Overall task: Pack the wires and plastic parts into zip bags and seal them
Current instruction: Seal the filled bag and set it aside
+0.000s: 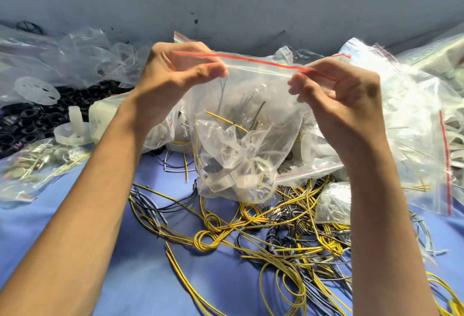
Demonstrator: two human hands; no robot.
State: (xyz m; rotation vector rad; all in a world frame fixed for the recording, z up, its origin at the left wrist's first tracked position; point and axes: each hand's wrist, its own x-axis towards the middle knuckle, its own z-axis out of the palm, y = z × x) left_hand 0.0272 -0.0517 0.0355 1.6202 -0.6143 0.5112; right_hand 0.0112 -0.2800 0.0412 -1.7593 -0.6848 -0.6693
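Both bare forearms rise from the lower corners and lean in toward each other, the left forearm (pixel 88 202) steeper in its slant than the right forearm (pixel 381 215). The hands are raised and level with each other, well apart. The left hand (pixel 180 72) pinches the top edge of a bag (pixel 251 104) between thumb and curled fingers. The right hand (pixel 346 99) pinches the same edge farther along, fingers bunched at their tips.

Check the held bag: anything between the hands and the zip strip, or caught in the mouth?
Nothing visible: the left hand and right hand pinch the zip bag at its red zip strip. The wires and plastic parts sit low; one thin grey wire reaches close under it.
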